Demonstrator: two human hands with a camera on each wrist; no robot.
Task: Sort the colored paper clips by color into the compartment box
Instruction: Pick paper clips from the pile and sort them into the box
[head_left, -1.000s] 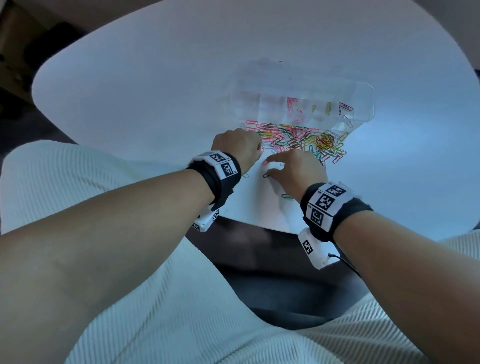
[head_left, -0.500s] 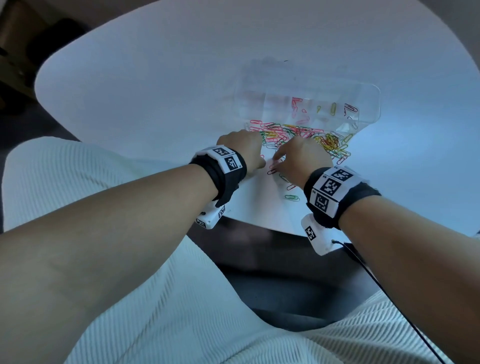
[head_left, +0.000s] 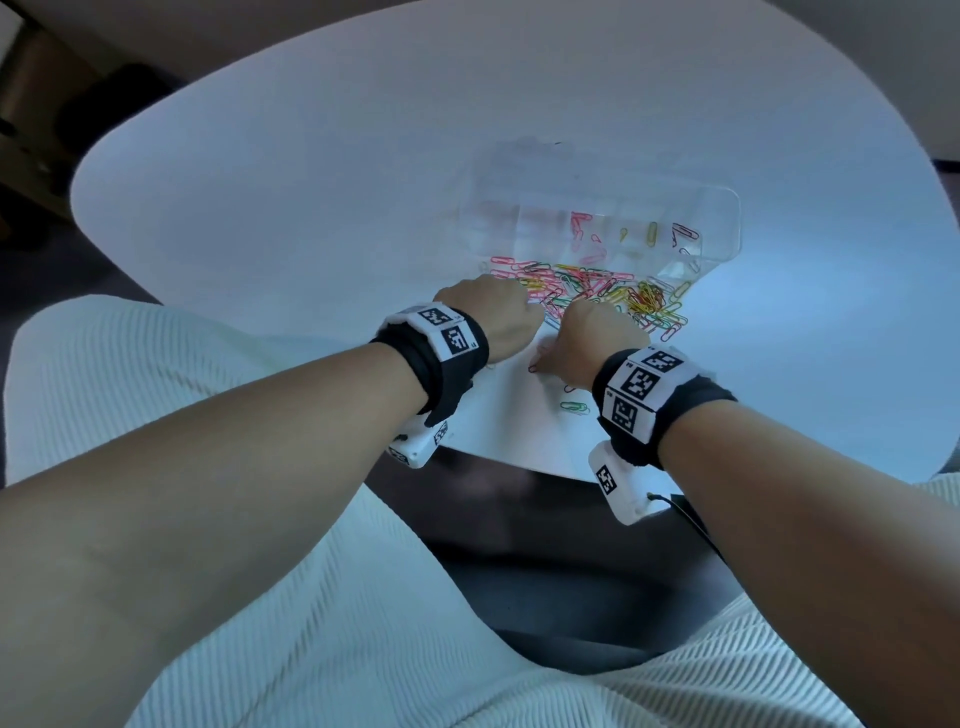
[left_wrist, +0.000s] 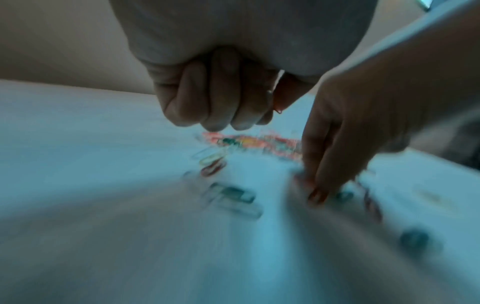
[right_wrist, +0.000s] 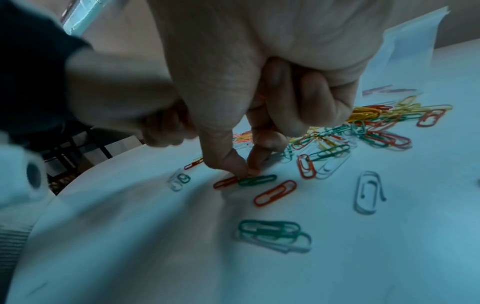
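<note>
Loose colored paper clips (head_left: 597, 293) lie in a pile on the white table, just in front of the clear compartment box (head_left: 717, 208). The box holds a few pink, yellow and dark clips in separate cells. My left hand (head_left: 498, 317) sits at the pile's left end with its fingers curled, and a pink-red clip (left_wrist: 276, 102) shows between thumb and forefinger. My right hand (right_wrist: 246, 170) is beside it. Its thumb and forefinger tips pinch down where a red clip (right_wrist: 226, 183) and a green clip (right_wrist: 257, 180) meet on the table.
Stray clips lie near the right wrist: a green pair (right_wrist: 270, 229), a red one (right_wrist: 275, 193) and a pale one (right_wrist: 369, 191). The table's near edge (head_left: 493, 457) is just behind both wrists, with my lap in white ribbed cloth below.
My right hand's forefinger lay stretched out on the table a second ago; now its fingers are bunched, tips down on the red clip. The left hand has barely shifted.
</note>
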